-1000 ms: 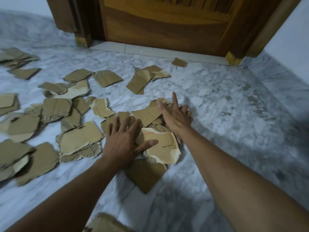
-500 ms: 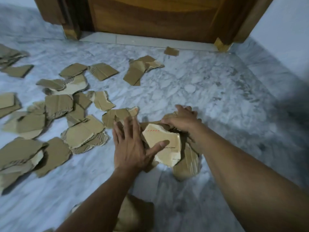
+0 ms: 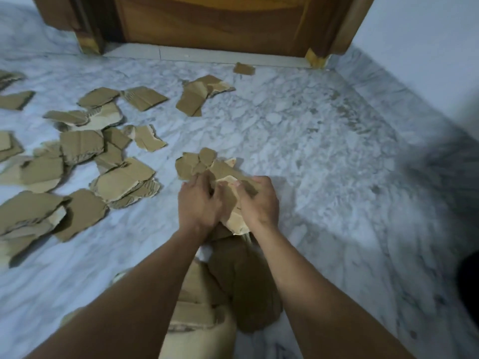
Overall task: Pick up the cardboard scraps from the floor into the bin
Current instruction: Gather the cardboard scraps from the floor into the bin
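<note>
A bundle of torn brown cardboard scraps is pressed between my two hands at the frame's middle. My left hand clamps it from the left, fingers curled over the pieces. My right hand clamps it from the right. Under my forearms lie more cardboard pieces, partly hidden by my arms. Several loose scraps are scattered over the marble floor to the left. No bin is clearly visible.
A wooden door and its frame close off the far side. A white wall with a marble skirting runs along the right. A small scrap lies by the threshold, another cluster nearer. A dark object shows at the right edge.
My hands, spread flat over the scraps a second ago, have drawn together and closed on a bundle, pulling it toward me. The view has tilted down.
</note>
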The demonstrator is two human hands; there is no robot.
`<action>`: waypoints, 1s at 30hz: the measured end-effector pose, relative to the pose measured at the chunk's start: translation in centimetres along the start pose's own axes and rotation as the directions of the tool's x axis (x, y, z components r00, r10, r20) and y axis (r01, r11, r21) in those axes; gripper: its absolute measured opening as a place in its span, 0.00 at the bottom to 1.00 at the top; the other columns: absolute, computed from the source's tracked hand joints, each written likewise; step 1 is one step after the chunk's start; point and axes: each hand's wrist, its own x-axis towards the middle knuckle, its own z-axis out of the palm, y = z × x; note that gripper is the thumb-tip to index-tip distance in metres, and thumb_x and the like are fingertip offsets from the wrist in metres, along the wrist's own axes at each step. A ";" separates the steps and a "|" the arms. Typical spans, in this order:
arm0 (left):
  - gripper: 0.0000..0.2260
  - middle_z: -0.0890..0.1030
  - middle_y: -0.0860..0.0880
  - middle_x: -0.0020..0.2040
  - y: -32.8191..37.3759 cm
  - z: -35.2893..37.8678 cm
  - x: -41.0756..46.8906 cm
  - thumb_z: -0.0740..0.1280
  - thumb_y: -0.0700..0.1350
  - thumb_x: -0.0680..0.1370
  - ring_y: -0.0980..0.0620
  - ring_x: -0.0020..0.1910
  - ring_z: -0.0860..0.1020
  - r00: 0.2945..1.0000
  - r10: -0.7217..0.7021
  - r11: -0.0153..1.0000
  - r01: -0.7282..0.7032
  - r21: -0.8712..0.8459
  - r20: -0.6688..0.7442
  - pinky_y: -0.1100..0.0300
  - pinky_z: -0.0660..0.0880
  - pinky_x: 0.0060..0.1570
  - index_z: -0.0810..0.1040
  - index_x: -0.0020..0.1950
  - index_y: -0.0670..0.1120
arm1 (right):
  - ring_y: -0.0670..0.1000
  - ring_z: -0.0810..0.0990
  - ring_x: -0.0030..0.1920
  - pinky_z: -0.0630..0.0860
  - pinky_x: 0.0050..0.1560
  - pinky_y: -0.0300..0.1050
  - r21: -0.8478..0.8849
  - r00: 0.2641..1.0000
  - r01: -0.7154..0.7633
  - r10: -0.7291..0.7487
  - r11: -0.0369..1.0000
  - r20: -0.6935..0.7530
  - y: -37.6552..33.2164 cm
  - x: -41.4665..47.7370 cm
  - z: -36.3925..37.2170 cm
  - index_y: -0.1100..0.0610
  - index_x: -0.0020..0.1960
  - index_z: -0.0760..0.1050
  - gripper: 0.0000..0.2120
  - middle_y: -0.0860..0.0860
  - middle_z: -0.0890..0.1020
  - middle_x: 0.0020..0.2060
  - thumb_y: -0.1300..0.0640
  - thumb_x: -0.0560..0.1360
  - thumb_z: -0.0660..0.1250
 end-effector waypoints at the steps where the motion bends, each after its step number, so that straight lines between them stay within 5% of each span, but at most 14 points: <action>1: 0.16 0.80 0.45 0.52 0.6 -0.1 -0.6 0.60 0.55 0.81 0.39 0.54 0.77 0.999 -0.044 0.996 0.043 -0.079 -0.011 0.51 0.68 0.47 0.76 0.60 0.45 | 0.49 0.80 0.54 0.76 0.46 0.36 0.129 1.000 -0.011 0.015 0.992 -0.028 0.3 -0.2 0.2 0.50 0.61 0.77 0.15 0.45 0.78 0.54 0.47 0.77 0.73; 6: 0.17 0.81 0.49 0.59 4.2 -1.1 -2.9 0.69 0.49 0.81 0.46 0.58 0.81 0.965 -0.219 0.812 0.260 -0.522 0.140 0.49 0.78 0.59 0.75 0.68 0.47 | 0.48 0.83 0.54 0.82 0.55 0.47 0.297 0.998 0.039 -0.020 0.954 -0.065 0.0 -1.3 -3.1 0.48 0.56 0.80 0.10 0.48 0.84 0.54 0.52 0.75 0.76; 9: 0.23 0.84 0.48 0.54 7.5 -1.2 -4.0 0.74 0.54 0.75 0.46 0.52 0.84 0.931 -0.275 0.711 0.364 -0.602 0.238 0.45 0.80 0.58 0.75 0.68 0.50 | 0.48 0.84 0.53 0.82 0.58 0.51 0.302 0.994 0.086 -0.062 0.949 -0.088 -1.3 -2.0 -7.6 0.48 0.56 0.80 0.12 0.48 0.85 0.53 0.53 0.74 0.77; 13: 0.12 0.86 0.50 0.43 15.0 -1.2 -5.6 0.73 0.57 0.75 0.46 0.47 0.84 0.983 -0.093 0.833 0.165 -0.529 0.160 0.51 0.80 0.49 0.82 0.51 0.50 | 0.49 0.84 0.53 0.82 0.57 0.53 0.248 0.979 0.162 -0.123 0.955 -0.164 -4.0 -3.1 -15.9 0.48 0.55 0.80 0.12 0.48 0.84 0.53 0.52 0.74 0.77; 21: 0.10 0.83 0.52 0.43 36.3 0.4 -8.4 0.72 0.50 0.78 0.50 0.45 0.82 0.952 0.304 0.794 -0.227 -0.564 0.045 0.56 0.78 0.43 0.80 0.54 0.46 | 0.49 0.80 0.55 0.79 0.60 0.49 0.132 0.861 0.322 -0.232 0.937 -0.452 -10.7 -5.3 -37.3 0.54 0.59 0.81 0.14 0.45 0.80 0.50 0.52 0.75 0.75; 30: 0.18 0.84 0.47 0.53 54.5 9.6 -15.0 0.72 0.54 0.74 0.45 0.53 0.82 0.856 0.491 0.709 -0.288 -0.643 0.159 0.48 0.80 0.55 0.80 0.60 0.46 | 0.50 0.81 0.54 0.80 0.59 0.50 0.058 0.696 0.302 -0.179 0.951 -0.695 -6.8 -6.7 -57.2 0.51 0.56 0.80 0.15 0.45 0.81 0.50 0.47 0.73 0.76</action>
